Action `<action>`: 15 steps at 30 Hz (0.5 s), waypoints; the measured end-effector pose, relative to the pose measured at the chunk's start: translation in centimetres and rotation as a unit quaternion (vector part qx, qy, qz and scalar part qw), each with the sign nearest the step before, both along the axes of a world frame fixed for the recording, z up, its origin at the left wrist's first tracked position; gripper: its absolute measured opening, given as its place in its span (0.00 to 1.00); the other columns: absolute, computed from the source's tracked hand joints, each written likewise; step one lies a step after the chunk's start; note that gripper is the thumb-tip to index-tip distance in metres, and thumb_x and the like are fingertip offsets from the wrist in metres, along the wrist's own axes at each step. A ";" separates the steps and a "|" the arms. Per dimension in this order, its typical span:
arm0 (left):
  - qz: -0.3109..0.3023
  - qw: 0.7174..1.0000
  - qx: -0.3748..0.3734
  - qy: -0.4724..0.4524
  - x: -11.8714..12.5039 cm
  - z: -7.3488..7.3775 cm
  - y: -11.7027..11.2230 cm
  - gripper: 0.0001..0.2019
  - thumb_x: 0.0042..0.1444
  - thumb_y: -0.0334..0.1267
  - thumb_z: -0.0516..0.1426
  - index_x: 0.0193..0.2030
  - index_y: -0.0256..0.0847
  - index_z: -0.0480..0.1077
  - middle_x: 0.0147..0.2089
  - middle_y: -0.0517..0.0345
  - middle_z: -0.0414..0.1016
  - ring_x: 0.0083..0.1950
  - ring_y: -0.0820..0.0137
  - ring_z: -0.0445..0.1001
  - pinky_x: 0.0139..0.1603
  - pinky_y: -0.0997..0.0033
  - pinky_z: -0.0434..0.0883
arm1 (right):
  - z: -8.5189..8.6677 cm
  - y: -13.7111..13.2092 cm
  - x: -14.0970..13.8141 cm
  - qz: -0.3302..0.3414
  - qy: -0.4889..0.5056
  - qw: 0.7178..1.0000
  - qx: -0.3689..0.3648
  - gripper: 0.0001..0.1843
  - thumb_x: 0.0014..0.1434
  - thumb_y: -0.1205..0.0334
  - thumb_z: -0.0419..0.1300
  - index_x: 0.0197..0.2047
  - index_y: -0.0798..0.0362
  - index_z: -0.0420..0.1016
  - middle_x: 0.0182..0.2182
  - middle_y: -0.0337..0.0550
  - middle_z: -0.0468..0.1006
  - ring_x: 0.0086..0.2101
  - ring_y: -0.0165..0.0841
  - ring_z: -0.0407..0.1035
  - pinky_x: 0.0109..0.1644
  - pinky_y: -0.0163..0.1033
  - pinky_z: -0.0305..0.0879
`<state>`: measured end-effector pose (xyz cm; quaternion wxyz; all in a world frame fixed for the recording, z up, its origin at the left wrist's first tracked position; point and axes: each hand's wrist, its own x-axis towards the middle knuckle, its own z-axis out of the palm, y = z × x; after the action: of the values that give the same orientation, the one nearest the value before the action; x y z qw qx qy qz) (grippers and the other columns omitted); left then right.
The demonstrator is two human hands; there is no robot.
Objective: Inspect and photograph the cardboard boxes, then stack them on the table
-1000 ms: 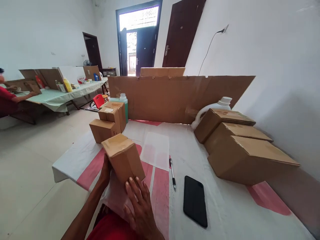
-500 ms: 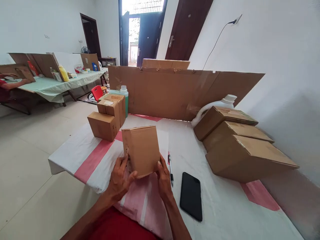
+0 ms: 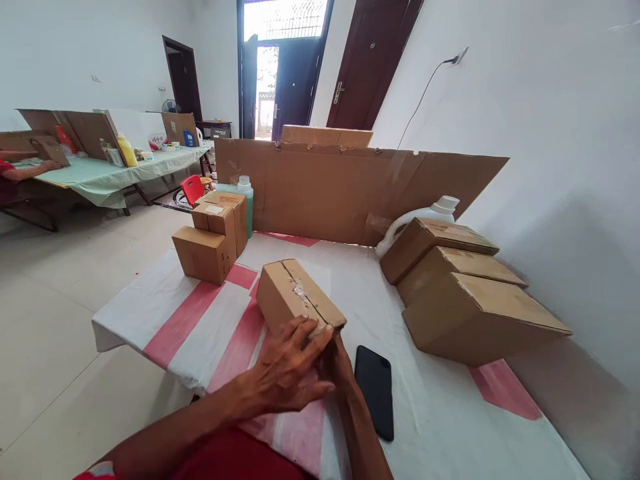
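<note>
A small brown cardboard box (image 3: 293, 298) lies on its side on the table, its taped seam facing up. My left hand (image 3: 290, 367) rests against its near end with fingers stretched flat over the corner. My right hand (image 3: 340, 363) is mostly hidden behind the left one, pressed to the same end of the box; its fingers do not show. A black phone (image 3: 376, 390) lies just right of my hands.
A stack of small boxes (image 3: 213, 233) and a green bottle (image 3: 245, 200) stand at the table's (image 3: 440, 427) far left. Three larger boxes (image 3: 465, 293) and a white jug (image 3: 430, 210) sit right. A cardboard screen (image 3: 350, 190) stands behind. Another person's arm (image 3: 23, 172) rests on a far table.
The box went from held upright between both hands to lying flat on the table with its seam up. My left hand moved over its near end, covering my right hand and the pen.
</note>
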<state>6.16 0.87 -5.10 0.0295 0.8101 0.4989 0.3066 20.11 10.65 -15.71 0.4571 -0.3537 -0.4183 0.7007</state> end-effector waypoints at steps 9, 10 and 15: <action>-0.021 0.995 -0.078 -0.056 -5.4 3.5 8.9 0.22 0.67 0.31 0.50 0.66 0.44 0.69 0.67 0.47 0.73 0.68 0.58 0.69 0.71 0.52 0.63 | 0.4 1.9 1.6 0.027 0.134 0.987 -0.085 0.29 0.56 0.30 0.65 0.47 0.45 0.82 0.41 0.41 0.84 0.33 0.34 0.77 0.29 0.35 0.73; -0.011 0.995 -0.080 -0.056 -5.7 3.4 9.7 0.21 0.67 0.32 0.51 0.64 0.44 0.71 0.67 0.47 0.73 0.68 0.57 0.69 0.71 0.50 0.62 | 0.6 1.9 1.6 0.019 0.139 0.987 -0.080 0.29 0.55 0.30 0.66 0.47 0.44 0.82 0.43 0.41 0.84 0.35 0.35 0.78 0.33 0.36 0.75; 0.059 0.992 -0.076 -0.083 -7.2 3.5 12.5 0.19 0.68 0.39 0.54 0.63 0.43 0.71 0.64 0.46 0.75 0.67 0.53 0.69 0.70 0.41 0.56 | 2.5 1.4 0.9 -0.044 0.080 0.996 0.024 0.29 0.57 0.34 0.65 0.55 0.43 0.77 0.56 0.44 0.80 0.48 0.40 0.77 0.48 0.43 0.77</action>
<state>-1.03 13.39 -1.62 0.1140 0.7463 0.5638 0.3348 21.02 12.09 -13.17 0.5281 -0.3038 -0.3808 0.6956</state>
